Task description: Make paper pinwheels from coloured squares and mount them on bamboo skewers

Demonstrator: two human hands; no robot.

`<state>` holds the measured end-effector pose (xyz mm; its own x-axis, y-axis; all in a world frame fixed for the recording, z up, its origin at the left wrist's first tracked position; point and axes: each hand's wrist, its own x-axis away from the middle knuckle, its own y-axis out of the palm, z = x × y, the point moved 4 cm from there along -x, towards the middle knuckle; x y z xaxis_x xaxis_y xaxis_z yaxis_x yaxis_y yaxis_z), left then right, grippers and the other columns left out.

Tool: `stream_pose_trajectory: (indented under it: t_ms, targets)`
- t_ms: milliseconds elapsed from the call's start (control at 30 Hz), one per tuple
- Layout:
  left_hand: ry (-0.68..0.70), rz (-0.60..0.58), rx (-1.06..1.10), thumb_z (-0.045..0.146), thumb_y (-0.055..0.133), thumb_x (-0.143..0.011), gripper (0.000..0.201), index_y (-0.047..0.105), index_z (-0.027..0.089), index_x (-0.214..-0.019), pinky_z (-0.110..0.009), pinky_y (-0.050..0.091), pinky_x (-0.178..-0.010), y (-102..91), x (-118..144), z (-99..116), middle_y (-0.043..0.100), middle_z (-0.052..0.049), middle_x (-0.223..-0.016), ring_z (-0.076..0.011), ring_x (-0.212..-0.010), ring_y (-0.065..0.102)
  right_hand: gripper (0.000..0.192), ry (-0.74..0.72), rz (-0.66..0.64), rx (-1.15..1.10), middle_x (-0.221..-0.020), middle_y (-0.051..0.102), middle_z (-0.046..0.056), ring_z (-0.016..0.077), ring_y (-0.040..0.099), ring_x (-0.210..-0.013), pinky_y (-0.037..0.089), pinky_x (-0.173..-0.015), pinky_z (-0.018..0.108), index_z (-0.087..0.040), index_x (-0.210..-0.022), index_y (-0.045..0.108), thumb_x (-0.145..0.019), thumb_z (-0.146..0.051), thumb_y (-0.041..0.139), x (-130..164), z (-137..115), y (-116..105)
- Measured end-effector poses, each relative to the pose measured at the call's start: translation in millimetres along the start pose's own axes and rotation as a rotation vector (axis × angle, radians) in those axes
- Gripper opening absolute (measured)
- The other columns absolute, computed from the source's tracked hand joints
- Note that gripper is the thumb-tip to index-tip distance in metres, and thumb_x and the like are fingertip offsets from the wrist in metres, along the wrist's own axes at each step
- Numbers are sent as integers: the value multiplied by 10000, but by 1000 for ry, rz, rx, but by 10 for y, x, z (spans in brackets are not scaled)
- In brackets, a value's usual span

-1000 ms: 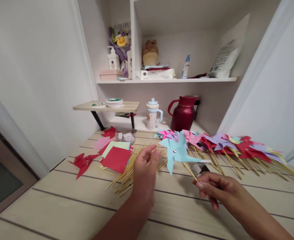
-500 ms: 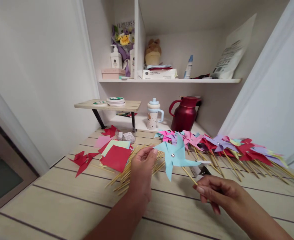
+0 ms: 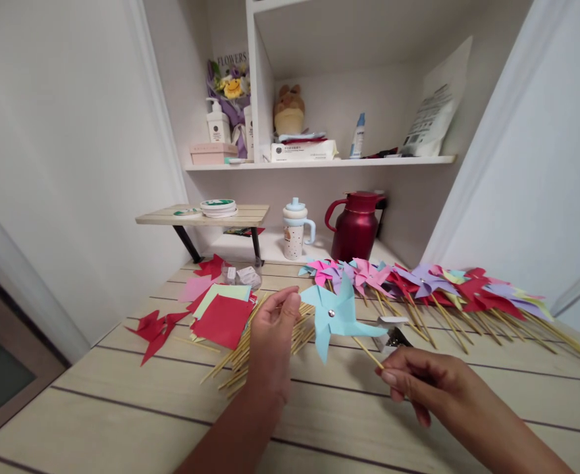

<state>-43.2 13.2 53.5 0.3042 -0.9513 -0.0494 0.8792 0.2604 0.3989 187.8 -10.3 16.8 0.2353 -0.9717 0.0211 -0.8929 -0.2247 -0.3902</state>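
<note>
A light-blue paper pinwheel [image 3: 349, 317] with a shiny pin at its centre is held up over the table. My right hand [image 3: 421, 383] pinches the lower part of its thin wooden stick [image 3: 369, 353] between thumb and fingers. Just left of the blades is my left hand [image 3: 272, 339], its thumb and fingertips drawn together at the tip of the left blade. Whether they touch that blade I cannot tell; no object shows in them. Beneath and behind the left hand lies a loose pile of wooden sticks [image 3: 230, 374].
Finished pinwheels [image 3: 422, 280] in several colours lie along the table's back right. Red paper squares [image 3: 223, 321] and a folded red piece [image 3: 156, 331] lie left. A small container [image 3: 393, 334] sits behind my right hand. A cup [image 3: 293, 234] and a red jug [image 3: 355, 227] stand behind.
The whole view has shifted slightly, so most things appear a little further left. Both hands keep nearly the same pose around the pinwheel.
</note>
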Motion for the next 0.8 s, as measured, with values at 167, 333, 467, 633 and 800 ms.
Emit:
stream_pose_trajectory:
  t_ms: [167, 333, 467, 633, 800]
  targets:
    - [6, 61, 15, 381, 822, -679, 334, 746, 158, -916, -275, 492, -731, -15, 11, 27, 715, -47, -832, -160, -761, 642, 418, -6, -11, 15, -645, 621, 23, 131, 517, -536, 431, -476, 248, -195, -697, 676, -807, -597, 660, 4, -17, 0]
    - [11, 85, -18, 341, 811, -691, 263, 734, 144, -847, -260, 488, -721, -35, -1, 9, 699, -33, -772, -154, -750, 638, 410, 3, -18, 3, -653, 637, 27, 135, 528, -542, 442, -483, 251, -191, -726, 682, -819, -589, 649, 8, -41, 10]
    - [9, 101, -23, 361, 812, -699, 281, 744, 148, -869, -276, 503, -748, -32, 15, 25, 726, -59, -835, -184, -820, 667, 401, -2, -4, 4, -642, 636, 23, 135, 531, -526, 439, -480, 256, -195, -719, 682, -810, -585, 659, -1, -34, 3]
    - [37, 102, -22, 408, 812, -705, 370, 762, 162, -977, -295, 508, -802, -25, 34, 76, 752, -99, -1004, -205, -908, 681, 402, 4, 11, 14, -630, 622, 17, 131, 515, -507, 423, -477, 260, -203, -696, 679, -786, -594, 672, -11, -42, 2]
    - [62, 133, -98, 388, 818, -683, 268, 752, 153, -793, -285, 503, -707, -48, 26, 64, 718, -44, -752, -188, -752, 660, 401, 33, 5, 11, -640, 642, 27, 137, 521, -508, 424, -482, 266, -207, -683, 674, -767, -599, 683, 3, -63, 19]
